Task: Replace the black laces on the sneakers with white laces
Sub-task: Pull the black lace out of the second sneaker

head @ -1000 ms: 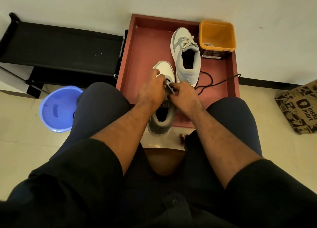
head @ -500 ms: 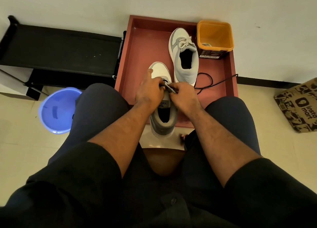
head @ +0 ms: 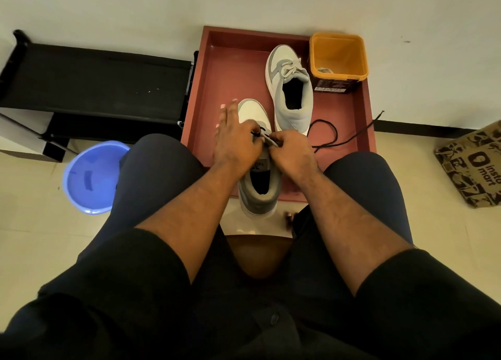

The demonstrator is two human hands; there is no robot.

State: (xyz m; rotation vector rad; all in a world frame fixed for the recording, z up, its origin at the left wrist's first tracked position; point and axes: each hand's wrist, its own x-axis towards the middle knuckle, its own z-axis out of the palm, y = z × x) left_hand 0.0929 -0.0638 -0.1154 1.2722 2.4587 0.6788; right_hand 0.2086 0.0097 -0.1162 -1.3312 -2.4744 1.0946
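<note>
A grey and white sneaker point(head: 259, 194) lies between my knees, its toe on the red tray point(head: 230, 69). My left hand point(head: 237, 140) rests over its lacing area, thumb and forefinger pinching the black lace at the eyelets, the other fingers stretched forward. My right hand point(head: 294, 153) pinches the black lace point(head: 329, 140), which trails right in a loop over the tray's edge. A second sneaker point(head: 291, 93) with a white lace stands farther back on the tray.
An orange tub point(head: 339, 56) holding a white lace stands at the tray's back right corner. A blue basin point(head: 93, 176) sits on the floor at left, beside a black rack point(head: 95, 85). A printed paper bag point(head: 471, 164) lies at right.
My left hand's fingers have spread forward over the toe. The black lace's loop has shifted slightly on the tray. The sneaker stays in place.
</note>
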